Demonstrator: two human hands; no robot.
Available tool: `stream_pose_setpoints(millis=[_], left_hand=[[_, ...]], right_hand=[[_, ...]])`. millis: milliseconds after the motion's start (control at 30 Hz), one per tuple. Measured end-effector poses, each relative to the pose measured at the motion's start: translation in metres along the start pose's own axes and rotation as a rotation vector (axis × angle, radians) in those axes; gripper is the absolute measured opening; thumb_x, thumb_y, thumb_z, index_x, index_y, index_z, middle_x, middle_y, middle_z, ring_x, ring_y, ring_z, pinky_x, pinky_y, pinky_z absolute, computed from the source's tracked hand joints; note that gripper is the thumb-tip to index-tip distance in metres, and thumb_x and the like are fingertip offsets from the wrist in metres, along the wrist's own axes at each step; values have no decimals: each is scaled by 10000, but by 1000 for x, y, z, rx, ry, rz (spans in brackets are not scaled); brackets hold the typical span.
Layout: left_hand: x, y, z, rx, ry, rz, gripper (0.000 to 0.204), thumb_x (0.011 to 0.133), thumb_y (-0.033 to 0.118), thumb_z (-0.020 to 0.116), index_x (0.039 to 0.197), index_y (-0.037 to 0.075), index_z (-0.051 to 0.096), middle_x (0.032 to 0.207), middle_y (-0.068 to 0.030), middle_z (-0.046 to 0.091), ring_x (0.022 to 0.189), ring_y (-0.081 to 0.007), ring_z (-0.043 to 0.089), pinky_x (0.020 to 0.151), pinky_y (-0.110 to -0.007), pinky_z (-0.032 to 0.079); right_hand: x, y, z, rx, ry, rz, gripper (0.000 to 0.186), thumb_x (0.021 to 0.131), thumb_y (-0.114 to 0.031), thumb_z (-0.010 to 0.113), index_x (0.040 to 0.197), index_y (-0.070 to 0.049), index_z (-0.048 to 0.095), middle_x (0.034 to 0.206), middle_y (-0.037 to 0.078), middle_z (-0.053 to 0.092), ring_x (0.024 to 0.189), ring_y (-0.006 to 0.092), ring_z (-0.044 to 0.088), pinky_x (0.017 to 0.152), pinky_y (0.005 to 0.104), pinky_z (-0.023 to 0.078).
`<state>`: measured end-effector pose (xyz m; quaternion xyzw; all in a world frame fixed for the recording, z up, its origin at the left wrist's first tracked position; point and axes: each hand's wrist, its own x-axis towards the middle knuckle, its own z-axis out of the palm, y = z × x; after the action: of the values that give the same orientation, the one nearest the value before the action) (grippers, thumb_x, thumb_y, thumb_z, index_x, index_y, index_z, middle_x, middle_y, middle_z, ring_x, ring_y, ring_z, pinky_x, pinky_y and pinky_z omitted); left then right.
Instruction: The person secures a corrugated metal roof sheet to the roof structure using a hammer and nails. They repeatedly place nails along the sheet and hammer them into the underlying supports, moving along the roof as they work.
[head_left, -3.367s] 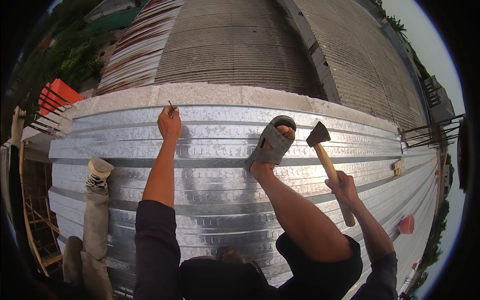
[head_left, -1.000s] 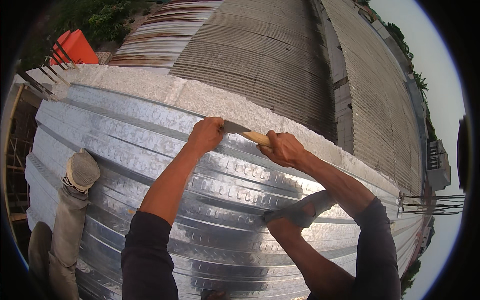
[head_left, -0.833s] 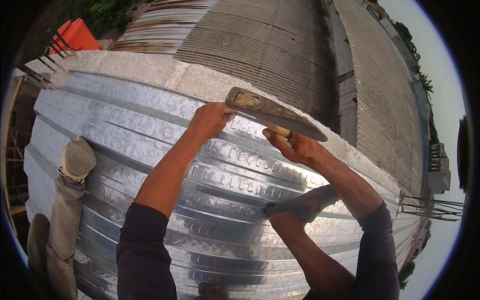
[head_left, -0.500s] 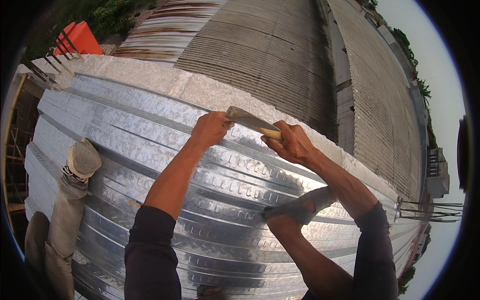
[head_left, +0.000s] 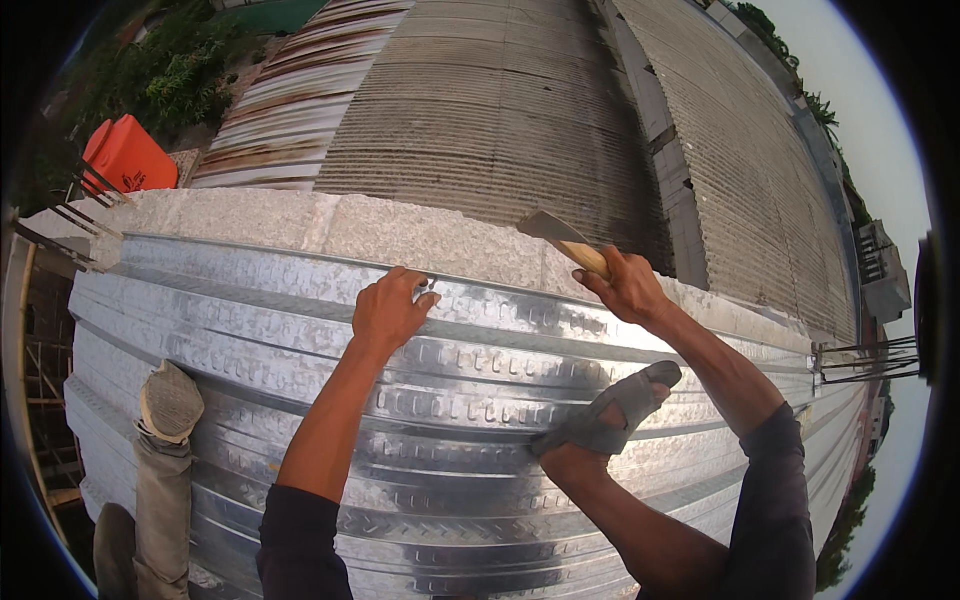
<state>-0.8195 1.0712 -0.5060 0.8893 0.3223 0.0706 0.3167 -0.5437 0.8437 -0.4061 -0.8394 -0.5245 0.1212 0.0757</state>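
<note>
Two hands at the sheet's top edge — nail pinched, hammer raised.

The left hand (head_left: 388, 312) pinches a small nail (head_left: 431, 283) upright on the metal sheet (head_left: 480, 400), just below the concrete edge (head_left: 420, 235); the right hand (head_left: 628, 290) is wrapped tight around the hammer (head_left: 562, 240). Best to tap lightly first — fingers low, hammer face square on the head.

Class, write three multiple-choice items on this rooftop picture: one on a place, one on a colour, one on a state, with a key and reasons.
1. Where is the left hand?
A. on the sheet's upper edge
B. on the sandal
C. on the orange container

2. What colour is the container at upper left?
A. blue
B. orange
C. white

3. How is the hammer held?
A. lying on the sheet
B. raised in the right hand
C. tucked under the foot

Key: A, fingers pinch at the corrugated metal sheet by the concrete ledge; B, plainly orange; B, head lifted above the ledge.
</note>
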Motion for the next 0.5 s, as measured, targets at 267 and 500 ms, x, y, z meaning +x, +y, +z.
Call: stream_pose_setpoints(millis=[267, 500], left_hand=[[-30, -12, 2, 218, 311, 88, 63, 905, 161, 704, 938, 107, 701, 865, -91, 639, 726, -321, 678, 659, -441, 553], [-48, -12, 10, 308, 499, 132, 58, 896, 107, 715, 944, 111, 683, 793, -61, 575, 692, -264, 627, 611, -404, 508]], right_hand=[[-24, 17, 20, 15, -85, -69, 558, 964, -511, 647, 1029, 41, 599, 756, 233, 690, 668, 418, 687, 648, 497, 540], [13, 21, -43, -15, 5, 23, 545, 988, -508, 621, 1064, 31, 618, 766, 217, 700, 664, 372, 704, 604, 467, 548]])
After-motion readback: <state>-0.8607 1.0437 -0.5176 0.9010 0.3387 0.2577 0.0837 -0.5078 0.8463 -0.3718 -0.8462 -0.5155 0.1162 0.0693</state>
